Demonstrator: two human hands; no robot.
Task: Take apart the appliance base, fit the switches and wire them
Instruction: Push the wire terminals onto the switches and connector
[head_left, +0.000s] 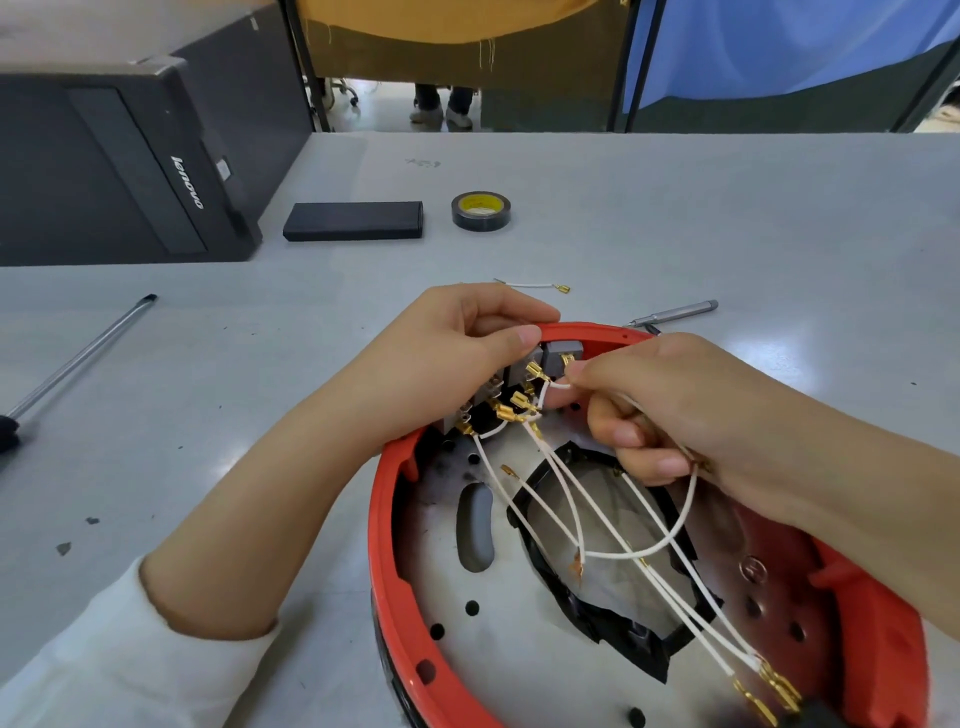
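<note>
To steady the red appliance base (387, 519) at the counter's near edge, the left hand (447, 353) grips its rim by the switches (553, 358), while the right hand (660, 405) pinches a white wire (558, 385) toward a terminal.

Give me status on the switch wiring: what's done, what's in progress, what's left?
Done: the red base is open, grey switches sit at its far rim, and several white wires already have brass ends at them. In hand: the left hand steadies the switches while the right hand pinches a wire at the switch. Left: loose brass connectors lie unattached in the base, and a spare wire lies on the table.
</note>
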